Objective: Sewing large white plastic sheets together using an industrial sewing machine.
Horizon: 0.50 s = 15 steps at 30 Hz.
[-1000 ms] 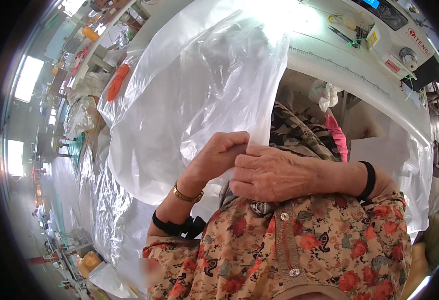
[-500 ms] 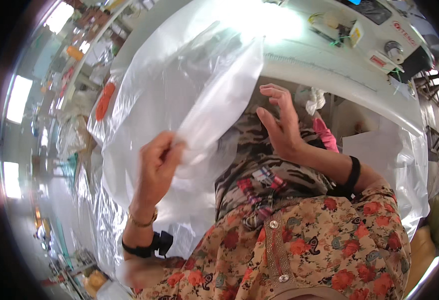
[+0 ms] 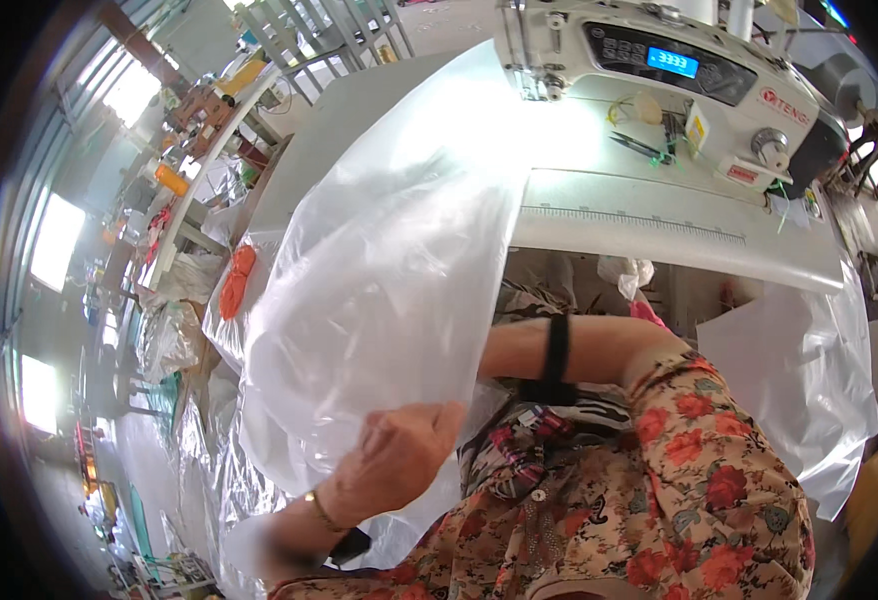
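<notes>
A large translucent white plastic sheet (image 3: 399,250) runs from under the sewing machine (image 3: 659,70) down over the table's front edge toward my lap. My left hand (image 3: 399,455) is closed at the sheet's lower right edge, fingers curled and pinching the plastic. From the right my right forearm (image 3: 599,350), with a black band on the wrist, reaches across and passes behind the sheet. The sheet covers my right hand, so its fingers do not show. Bright lamp light falls on the sheet near the machine's needle end.
Along the white table (image 3: 639,215) runs a ruler scale. Black tweezers (image 3: 642,148) lie by the machine's base. An orange bundle of cord (image 3: 237,282) rests left of the sheet. More clear plastic (image 3: 809,370) hangs at the right. Shelving (image 3: 199,165) stands far left.
My left hand has come down and right along the sheet's edge. My right hand, spread and free before, has moved left behind the sheet. The view has tilted up, showing more of the machine.
</notes>
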### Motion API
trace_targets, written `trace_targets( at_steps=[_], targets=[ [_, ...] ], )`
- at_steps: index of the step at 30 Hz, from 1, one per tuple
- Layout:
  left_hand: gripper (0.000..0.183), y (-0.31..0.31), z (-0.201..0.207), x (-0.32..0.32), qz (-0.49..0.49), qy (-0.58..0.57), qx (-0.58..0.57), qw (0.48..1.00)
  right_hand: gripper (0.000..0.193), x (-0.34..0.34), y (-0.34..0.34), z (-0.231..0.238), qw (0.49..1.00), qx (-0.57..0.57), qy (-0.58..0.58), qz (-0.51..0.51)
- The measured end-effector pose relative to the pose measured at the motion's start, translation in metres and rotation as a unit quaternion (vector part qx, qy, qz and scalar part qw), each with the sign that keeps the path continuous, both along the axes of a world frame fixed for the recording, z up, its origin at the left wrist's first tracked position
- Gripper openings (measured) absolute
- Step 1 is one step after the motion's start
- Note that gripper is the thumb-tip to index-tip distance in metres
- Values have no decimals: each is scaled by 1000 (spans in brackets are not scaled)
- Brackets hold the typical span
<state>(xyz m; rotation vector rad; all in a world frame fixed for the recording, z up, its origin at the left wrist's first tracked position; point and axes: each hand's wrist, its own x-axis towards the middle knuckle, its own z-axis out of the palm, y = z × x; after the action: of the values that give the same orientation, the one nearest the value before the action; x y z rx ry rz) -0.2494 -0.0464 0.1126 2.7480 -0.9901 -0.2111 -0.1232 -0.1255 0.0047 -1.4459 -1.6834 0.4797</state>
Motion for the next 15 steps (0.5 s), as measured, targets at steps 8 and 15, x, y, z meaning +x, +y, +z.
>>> trace_targets(
  at_steps=[8,15],
  targets=[
    [27,-3,-81,-22,99,-61,-91,989,32,50,-148,0,921,-358,-120,-100],
    [22,-17,-72,-33,167,-97,-73,978,17,112,-181,28,835,-112,-368,-394]
  ],
)
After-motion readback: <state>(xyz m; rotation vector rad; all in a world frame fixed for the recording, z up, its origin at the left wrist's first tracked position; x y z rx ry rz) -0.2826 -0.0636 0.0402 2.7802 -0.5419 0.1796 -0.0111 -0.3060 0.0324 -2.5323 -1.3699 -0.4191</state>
